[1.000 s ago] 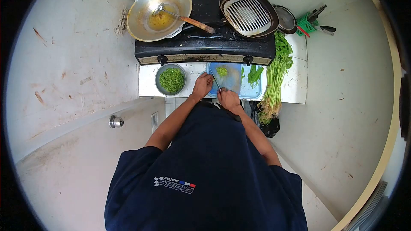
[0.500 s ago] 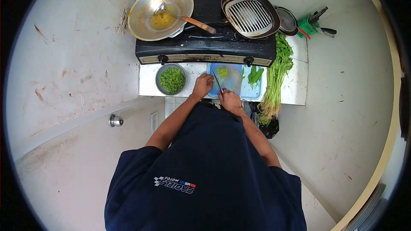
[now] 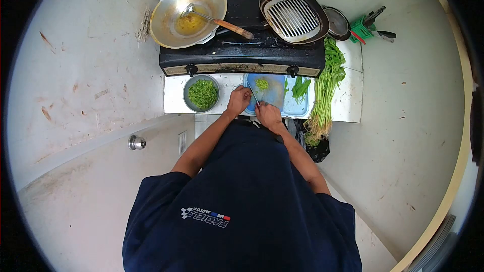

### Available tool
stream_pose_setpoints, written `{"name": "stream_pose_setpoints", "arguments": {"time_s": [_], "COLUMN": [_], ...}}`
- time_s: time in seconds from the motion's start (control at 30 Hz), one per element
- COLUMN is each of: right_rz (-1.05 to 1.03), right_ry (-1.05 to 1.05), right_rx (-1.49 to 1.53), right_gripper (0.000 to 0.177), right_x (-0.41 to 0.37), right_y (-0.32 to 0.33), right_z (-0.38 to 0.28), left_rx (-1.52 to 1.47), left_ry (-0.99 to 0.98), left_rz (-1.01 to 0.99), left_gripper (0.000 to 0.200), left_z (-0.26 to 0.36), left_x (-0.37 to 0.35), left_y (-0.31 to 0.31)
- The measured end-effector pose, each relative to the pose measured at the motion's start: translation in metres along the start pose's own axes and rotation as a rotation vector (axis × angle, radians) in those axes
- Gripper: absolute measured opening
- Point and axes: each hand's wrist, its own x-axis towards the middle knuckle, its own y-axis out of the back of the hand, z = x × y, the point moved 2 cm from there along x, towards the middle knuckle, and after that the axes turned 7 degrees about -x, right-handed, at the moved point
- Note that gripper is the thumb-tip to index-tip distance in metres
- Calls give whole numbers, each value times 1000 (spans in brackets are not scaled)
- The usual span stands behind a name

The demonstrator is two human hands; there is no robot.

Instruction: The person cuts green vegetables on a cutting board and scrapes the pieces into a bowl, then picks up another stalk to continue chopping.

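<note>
My right hand (image 3: 269,114) is wrapped round the handle of a knife (image 3: 253,94), its thin blade pointing away from me over a blue cutting board (image 3: 278,102). At the board's left edge, my left hand (image 3: 239,100) has its fingers curled together close to the blade; whatever they pinch is too small to make out. A small heap of chopped greens (image 3: 261,84) lies on the board just beyond the blade. Green leaves (image 3: 301,89) rest at the board's right side.
Left of the board stands a bowl (image 3: 187,102) of chopped greens. A bundle of leafy stalks (image 3: 322,95) lies to the right. Behind is a black stove (image 3: 242,53) with a wok (image 3: 162,22), a ladle (image 3: 229,26) and a grill pan (image 3: 322,16). A green basket (image 3: 359,26) holds utensils.
My right hand and the knife have shifted slightly left, bringing the blade closer to my left hand. My left hand stays in nearly the same spot.
</note>
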Motion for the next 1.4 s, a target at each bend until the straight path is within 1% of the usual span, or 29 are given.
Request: {"name": "stream_pose_setpoints", "arguments": {"time_s": [0.17,0.27,0.37,0.47,0.67,0.77,0.87,1.0,1.1,1.2,1.3,1.4], "right_rz": [18,-68,-44,17,-61,-91,-21,-52,-61,-55,-48,-46], "right_ry": [25,9,15,26,15,-8,-2,-18,-10,-4,-4,4], "right_rx": [3,-11,-16,12,9,-4,-3,-9,2,-1,-6,-6], "right_gripper": [38,40,41,37,38,40,39,40,40,40,41,41], "right_x": [-13,-16,-11,-2,-14,-16,-6,-1,-4,-7,-7,-2], "right_y": [-2,-3,1,-8,-5,-4,-5,-3,-4,-6,-7,-10], "right_z": [7,12,6,6,12,12,7,4,5,4,4,4], "left_rx": [20,4,12,-2,-21,-36,-21,-10,-24,7,41,20], "left_ry": [44,32,27,-3,-13,-20,-18,23,-46,-43,14,-11], "left_rz": [-5,6,4,30,31,47,49,12,63,53,-4,0], "left_gripper": [10,10,11,11,8,7,7,10,7,6,9,9], "left_z": [-7,-4,-1,0,6,-2,-1,1,-3,-5,-6,-3], "left_x": [0,0,0,0,-1,-1,-1,-2,-1,-1,0,-1], "left_y": [-2,-1,1,-1,3,-1,-3,0,-3,-3,-2,-1]}}
